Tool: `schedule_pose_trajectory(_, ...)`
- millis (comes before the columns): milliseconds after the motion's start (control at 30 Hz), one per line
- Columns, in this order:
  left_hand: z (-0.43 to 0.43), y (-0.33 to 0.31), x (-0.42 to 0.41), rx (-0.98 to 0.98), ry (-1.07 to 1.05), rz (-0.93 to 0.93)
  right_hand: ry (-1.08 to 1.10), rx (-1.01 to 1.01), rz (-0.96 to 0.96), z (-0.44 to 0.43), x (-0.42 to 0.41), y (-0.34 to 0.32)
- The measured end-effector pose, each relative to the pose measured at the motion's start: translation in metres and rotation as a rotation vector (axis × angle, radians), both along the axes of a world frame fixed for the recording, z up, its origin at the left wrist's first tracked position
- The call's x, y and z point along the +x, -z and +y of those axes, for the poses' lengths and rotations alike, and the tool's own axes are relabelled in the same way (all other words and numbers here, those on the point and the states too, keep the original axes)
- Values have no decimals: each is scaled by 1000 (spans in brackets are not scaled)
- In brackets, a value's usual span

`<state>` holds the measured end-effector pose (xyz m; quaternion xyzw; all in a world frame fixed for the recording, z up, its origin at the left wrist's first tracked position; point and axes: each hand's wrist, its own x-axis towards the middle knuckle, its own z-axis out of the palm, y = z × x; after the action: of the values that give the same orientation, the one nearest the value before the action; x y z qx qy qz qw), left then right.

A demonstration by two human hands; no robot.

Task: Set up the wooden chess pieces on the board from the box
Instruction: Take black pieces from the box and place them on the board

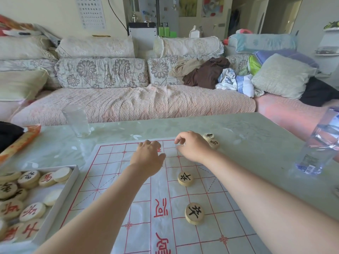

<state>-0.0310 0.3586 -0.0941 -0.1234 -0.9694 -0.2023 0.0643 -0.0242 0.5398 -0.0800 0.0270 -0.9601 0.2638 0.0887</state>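
A white paper board (110, 171) with red grid lines lies on the table. Two wooden pieces with black characters sit on it, one (185, 178) mid-board and one (194, 213) nearer me. Two more black-marked pieces (211, 139) lie at the far right corner, partly behind my right hand. My left hand (148, 156) reaches to the far edge, fingers curled down over a piece with a red mark (159, 150), mostly hidden. My right hand (192, 146) hovers beside it with thumb and forefinger close together; what they hold is hidden. The white box (60, 200) at left holds several pieces.
An empty glass (77, 121) stands at the table's far left. A clear water bottle (319, 143) stands at the right edge. An orange packet (20, 142) lies at the left. A sofa with cushions and clothes runs behind the table.
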Motion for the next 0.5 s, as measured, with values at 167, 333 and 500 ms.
schedule_pose_trajectory(167,-60,-10,22,27,-68,5,-99,-81,-12,-68,22,-12)
schedule_pose_trajectory(333,-140,-22,50,41,-143,-15,-292,-50,-35,-150,44,-17)
schedule_pose_trajectory(500,-227,-30,82,-15,-222,27,-427,9,-71,-231,58,-25)
